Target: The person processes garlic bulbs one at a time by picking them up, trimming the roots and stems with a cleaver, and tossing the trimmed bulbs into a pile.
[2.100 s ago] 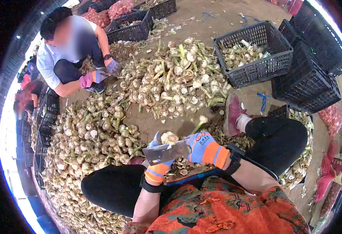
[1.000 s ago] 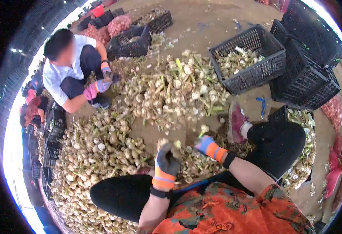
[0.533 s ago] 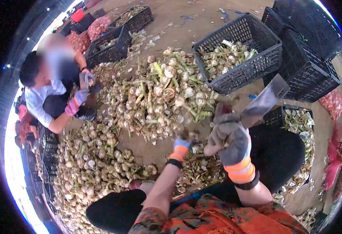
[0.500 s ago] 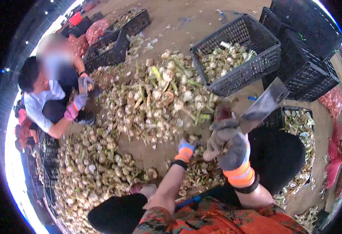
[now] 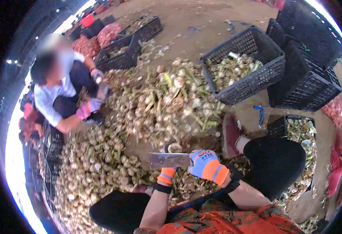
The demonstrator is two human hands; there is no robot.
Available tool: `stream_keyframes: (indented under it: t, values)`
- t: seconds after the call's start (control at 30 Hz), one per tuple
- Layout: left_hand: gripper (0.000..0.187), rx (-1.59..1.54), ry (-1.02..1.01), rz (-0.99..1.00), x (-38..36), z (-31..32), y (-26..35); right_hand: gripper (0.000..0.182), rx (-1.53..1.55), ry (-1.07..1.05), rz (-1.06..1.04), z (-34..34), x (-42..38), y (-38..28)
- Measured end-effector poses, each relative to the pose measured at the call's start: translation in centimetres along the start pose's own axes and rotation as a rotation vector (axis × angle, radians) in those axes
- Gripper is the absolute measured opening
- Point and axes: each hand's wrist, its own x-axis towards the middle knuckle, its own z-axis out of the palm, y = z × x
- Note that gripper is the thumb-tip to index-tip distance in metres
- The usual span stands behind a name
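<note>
In the head view my right hand (image 5: 205, 163), in a grey-blue glove with an orange cuff, is closed round the handle of a cleaver (image 5: 169, 160). The broad blade points left and lies across my left hand (image 5: 166, 174), covering most of it. Just above the blade shows a garlic bulb (image 5: 175, 148), with a gloved fingertip of my left hand against it. The rest of that grip is hidden. A big heap of garlic (image 5: 159, 105) with stalks spreads in front of my hands, and more garlic bulbs (image 5: 97, 167) lie to the left.
A black crate (image 5: 249, 84) partly filled with garlic stands ahead on the right, beside stacked black crates (image 5: 301, 78). Another crate of trimmings (image 5: 301, 134) is by my right knee (image 5: 274, 156). A co-worker (image 5: 58, 85) in gloves squats across the heap on the left.
My right hand has swung the cleaver down and left, from raised on the right to over my left hand. A garlic bulb now shows at my left hand. The view has shifted slightly.
</note>
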Motion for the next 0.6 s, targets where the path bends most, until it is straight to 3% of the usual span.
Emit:
stream_keyframes:
  t: [0.03, 0.07, 0.13, 0.17, 0.23, 0.4, 0.47, 0.5, 0.6]
  values:
    - [0.044, -0.674, -0.213, -0.396, 0.6, -2.3, 1.0, 0.036, -0.037, -0.067, -0.016, 0.9, -0.4, -0.7]
    - [0.032, -0.659, -0.266, -0.25, -2.1, -0.9, 3.6, 0.036, -0.078, -0.129, -0.032, 1.6, -0.9, -1.4]
    - [0.03, -0.035, -0.038, 0.22, -7.5, 2.5, 7.9, 0.037, -0.126, -0.197, -0.053, 1.7, -1.8, -3.6]
    - [0.03, -0.038, -0.028, 0.228, -8.7, 2.0, 8.5, 0.037, -0.17, -0.197, -0.101, 1.7, -2.4, -4.4]
    - [0.043, 0.76, 0.05, 0.458, -10.6, 1.5, 9.7, 0.038, -0.237, -0.192, -0.168, 1.8, -3.2, -5.5]
    - [0.048, 0.894, 0.083, 0.417, -13.2, 0.6, 10.4, 0.037, -0.276, -0.141, -0.215, 2.2, -4.6, -6.7]
    - [0.047, -0.039, -0.07, 0.089, -13.1, -0.2, 9.3, 0.036, -0.301, -0.13, -0.206, 2.2, -4.8, -7.0]
    - [0.046, 0.575, -0.052, 0.351, -13.8, 0.1, 9.6, 0.036, -0.31, -0.133, -0.214, 2.1, -4.9, -7.0]
    - [0.048, 0.529, -0.021, 0.297, -15.3, 1.4, 10.8, 0.035, -0.298, -0.168, -0.233, 2.3, -5.1, -7.0]
